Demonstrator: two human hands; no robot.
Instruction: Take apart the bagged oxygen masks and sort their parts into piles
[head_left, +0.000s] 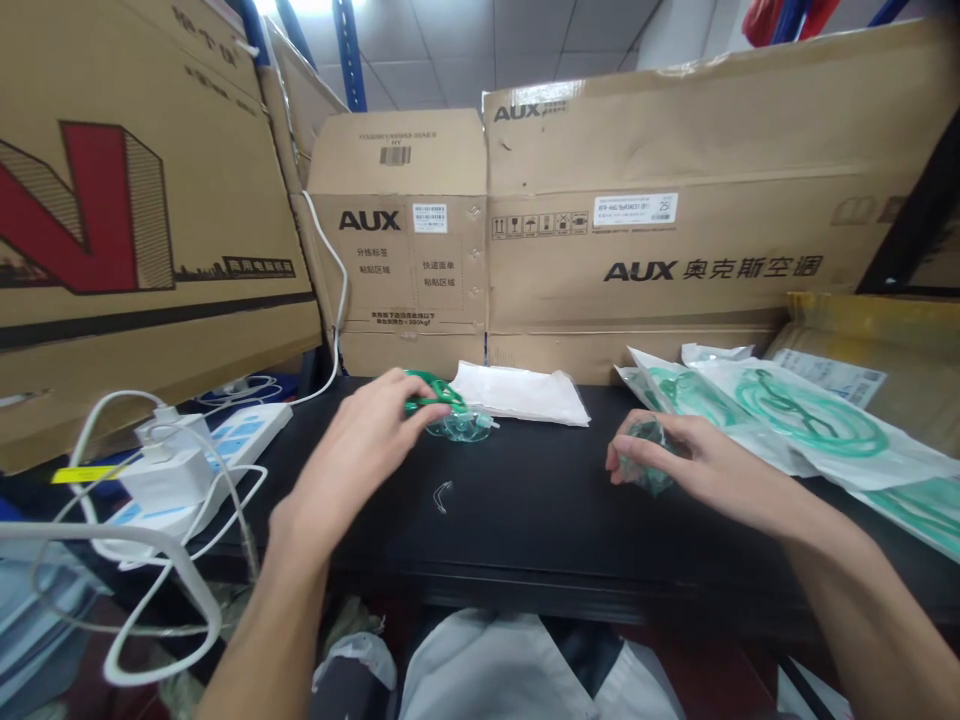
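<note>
The left hand (381,415) is pinching a coiled green plastic tube (444,393) at the black tabletop (510,510), just beside a clear plastic mask-like piece (459,428). The right hand (679,450) is curling around a crumpled, translucent greenish plastic item (649,462), perhaps another mask, partly hidden in the grasp. A flat white rectangular packet (525,394) is lying farther back; clear-fronted bags of green tubing (814,412) are resting near the right wrist.

Bare fingers (424,419) and forearms (315,510), a whitish garment (480,668) below, dark fabric (576,648) showing between its edges
</note>
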